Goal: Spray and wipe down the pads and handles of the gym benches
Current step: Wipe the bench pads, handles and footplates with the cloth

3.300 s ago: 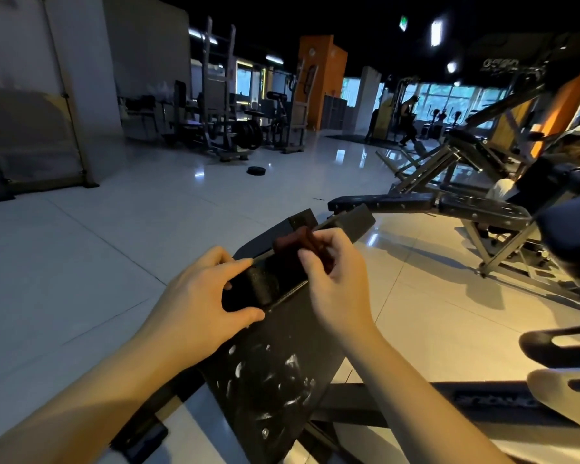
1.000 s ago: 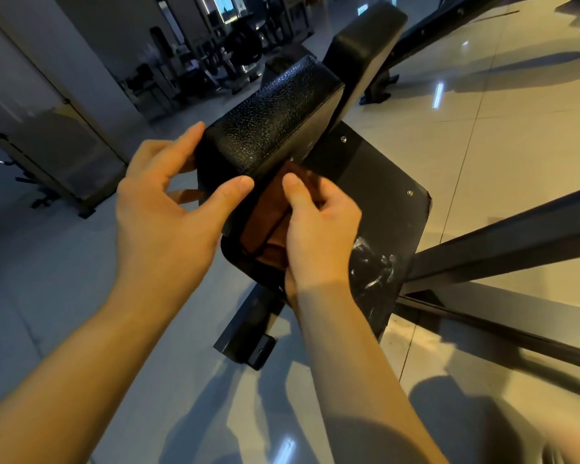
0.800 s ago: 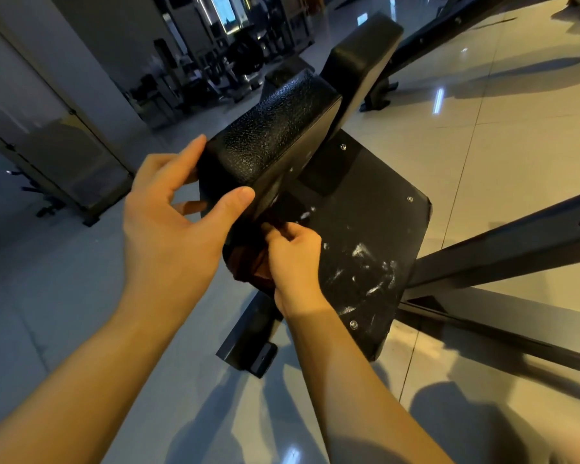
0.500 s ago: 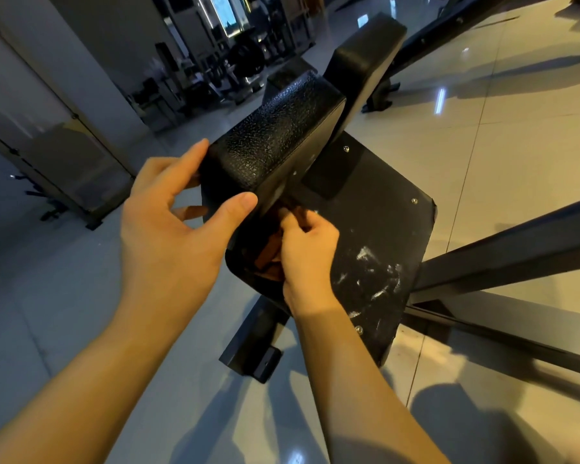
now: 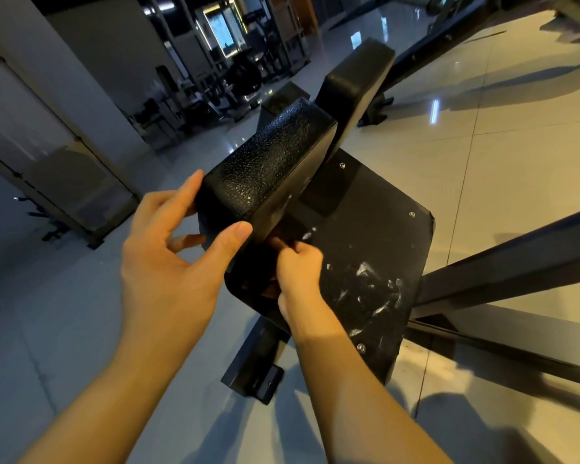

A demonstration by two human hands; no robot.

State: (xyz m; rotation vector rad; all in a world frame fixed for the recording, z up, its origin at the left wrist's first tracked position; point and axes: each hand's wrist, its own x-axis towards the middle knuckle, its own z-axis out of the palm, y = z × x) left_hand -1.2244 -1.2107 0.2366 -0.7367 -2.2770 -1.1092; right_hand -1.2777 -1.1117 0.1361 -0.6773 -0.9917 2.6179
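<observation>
The person is working bare-handed: the left hand (image 5: 168, 262) and right hand (image 5: 300, 269) are showing short, trimmed nails, and the left forearm (image 5: 114, 380) and right forearm (image 5: 349, 380) are showing bare down to the wrists.

The near pad (image 5: 268, 172) stands tilted at centre, with a second pad (image 5: 352, 85) directly behind it. A plate (image 5: 375, 236) lies below and right of the near pad. The left hand (image 5: 168, 262) holds the near pad's front end. The right hand (image 5: 298, 266) sits under that end, against the plate, with a cloth (image 5: 265, 289) in its grip. A frame beam (image 5: 516, 269) runs right of the plate.
</observation>
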